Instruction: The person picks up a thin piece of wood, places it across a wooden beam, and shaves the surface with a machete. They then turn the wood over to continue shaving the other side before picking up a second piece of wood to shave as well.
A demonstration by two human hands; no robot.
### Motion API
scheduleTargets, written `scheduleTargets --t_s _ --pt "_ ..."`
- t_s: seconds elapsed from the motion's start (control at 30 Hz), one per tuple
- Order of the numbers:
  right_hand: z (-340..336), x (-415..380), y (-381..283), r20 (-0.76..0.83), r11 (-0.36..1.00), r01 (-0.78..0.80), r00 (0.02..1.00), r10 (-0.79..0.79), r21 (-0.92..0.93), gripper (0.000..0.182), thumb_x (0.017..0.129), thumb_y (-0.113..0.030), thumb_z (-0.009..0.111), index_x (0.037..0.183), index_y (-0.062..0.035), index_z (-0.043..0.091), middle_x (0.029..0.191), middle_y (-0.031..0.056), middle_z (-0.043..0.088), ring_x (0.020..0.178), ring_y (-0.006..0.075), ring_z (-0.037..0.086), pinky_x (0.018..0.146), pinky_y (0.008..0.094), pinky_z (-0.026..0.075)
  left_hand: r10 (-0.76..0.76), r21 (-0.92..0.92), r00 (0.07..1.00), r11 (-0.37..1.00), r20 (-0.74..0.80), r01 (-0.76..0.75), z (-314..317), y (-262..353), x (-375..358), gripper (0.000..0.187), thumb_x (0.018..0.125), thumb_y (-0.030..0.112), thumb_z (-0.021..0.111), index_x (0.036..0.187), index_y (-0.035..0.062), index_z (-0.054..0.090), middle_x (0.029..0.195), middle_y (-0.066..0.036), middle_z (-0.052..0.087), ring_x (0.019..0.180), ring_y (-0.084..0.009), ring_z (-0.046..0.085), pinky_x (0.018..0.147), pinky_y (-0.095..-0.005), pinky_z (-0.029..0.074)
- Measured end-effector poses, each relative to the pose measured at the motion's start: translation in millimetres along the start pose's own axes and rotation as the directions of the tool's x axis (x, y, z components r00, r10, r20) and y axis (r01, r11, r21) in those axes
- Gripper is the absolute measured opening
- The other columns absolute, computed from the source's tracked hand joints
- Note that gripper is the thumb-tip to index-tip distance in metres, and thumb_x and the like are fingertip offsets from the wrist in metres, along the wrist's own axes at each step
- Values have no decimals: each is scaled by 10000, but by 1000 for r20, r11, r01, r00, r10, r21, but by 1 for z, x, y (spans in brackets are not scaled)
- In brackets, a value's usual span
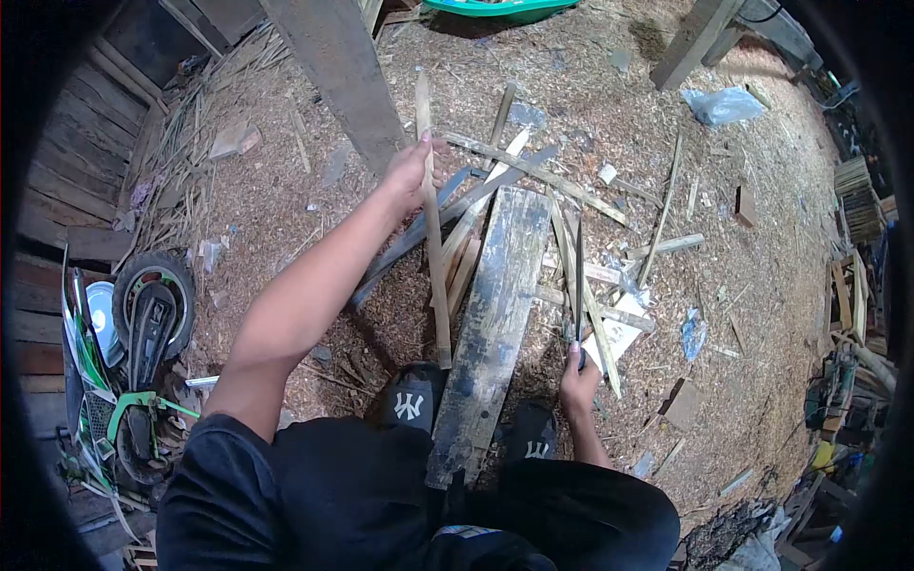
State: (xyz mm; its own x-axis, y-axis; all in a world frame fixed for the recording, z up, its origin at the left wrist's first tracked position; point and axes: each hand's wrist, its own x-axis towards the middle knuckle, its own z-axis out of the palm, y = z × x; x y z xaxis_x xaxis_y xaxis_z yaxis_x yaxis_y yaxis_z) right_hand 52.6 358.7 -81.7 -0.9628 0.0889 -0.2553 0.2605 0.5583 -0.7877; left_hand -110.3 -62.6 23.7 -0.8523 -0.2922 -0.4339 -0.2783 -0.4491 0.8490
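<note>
Here, the left hand (409, 175) is closed round a long wooden stick (434, 238) above its middle, thumb up along it and fingers curled in at its far side, opened no wider than the stick needs. The stick has a pointed far end, and its near end comes down beside the left shoe (409, 404), left of a thick, worn plank (495, 314) that runs out between the feet.

The right hand (578, 383), on the plank's other side, is shut in a fist round the near end of a long, narrow blade (579, 276), thumb on top; how tightly it squeezes, I cannot tell. The blade points away from the body, well apart from the stick, over pale wooden slats (595, 314) and near a white sheet (619, 333). More sticks and a long, dark flat strip (400, 249) lie across one another beyond the plank and left of it, on chip-strewn ground (752, 314)
</note>
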Motion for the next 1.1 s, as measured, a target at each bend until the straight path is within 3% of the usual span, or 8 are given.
scheduleTargets --t_s 0.1,0.2,0.53,0.73,0.83,0.93,1.0,1.1 --pt "-5 0 -10 5 998 -53 999 53 44 453 1069 -310 537 754 15 563 604 -1 461 601 114 392 546 356 329 -8 -85 999 996 -48 4 4 14 -1 415 1109 402 381 1222 43 555 765 -20 446 610 -129 467 528 -286 462" --pt "-3 2 -6 -57 1000 -26 998 25 -5 482 1052 -351 559 779 45 601 578 48 488 581 148 423 542 395 379 47 -332 998 941 -35 -56 6 31 10 409 1098 433 399 1197 59 531 869 -45 439 681 -145 437 564 -298 443" --pt "2 -4 3 64 998 -37 997 33 55 492 1076 -345 514 693 -37 524 570 -38 427 558 87 372 507 329 298 189 -403 979 892 -80 -205 32 13 1 385 1111 419 364 1159 61 495 741 -20 419 642 -140 427 571 -301 417" --pt "6 -2 22 97 993 12 995 -23 116 489 1084 -336 500 684 -54 514 566 -54 417 528 66 361 477 316 272 216 -419 962 868 -166 -267 59 8 -9 397 1085 466 435 1115 74 495 745 -22 432 644 -152 427 606 -325 415" --pt "7 0 27 101 981 -21 995 1 195 473 1087 -346 492 703 -71 522 563 -52 436 493 65 374 452 297 278 201 -392 957 879 -212 -271 64 -2 -7 408 1066 497 472 1056 90 478 735 -21 425 645 -146 428 608 -323 411" --pt "1 0 20 122 934 -196 978 166 298 494 1069 -329 534 663 -49 507 571 -45 429 562 74 375 495 326 309 227 -442 960 853 -164 -278 65 -14 -12 431 1035 503 545 968 86 460 754 -28 448 629 -164 471 561 -342 428" --pt "-2 0 19 156 895 -231 970 184 382 478 1072 -317 533 665 -68 505 576 -59 430 558 56 372 489 310 300 169 -440 931 845 -322 -305 69 -23 -29 445 1029 507 555 864 117 418 730 -12 413 607 -158 450 550 -335 411" --pt "-3 2 31 158 933 -156 981 110 325 460 1069 -299 539 677 -62 516 580 -54 438 564 61 378 494 311 310 59 -486 914 832 -402 -267 70 -20 -57 472 1016 537 560 823 143 389 712 -2 386 579 -151 413 540 -331 391"
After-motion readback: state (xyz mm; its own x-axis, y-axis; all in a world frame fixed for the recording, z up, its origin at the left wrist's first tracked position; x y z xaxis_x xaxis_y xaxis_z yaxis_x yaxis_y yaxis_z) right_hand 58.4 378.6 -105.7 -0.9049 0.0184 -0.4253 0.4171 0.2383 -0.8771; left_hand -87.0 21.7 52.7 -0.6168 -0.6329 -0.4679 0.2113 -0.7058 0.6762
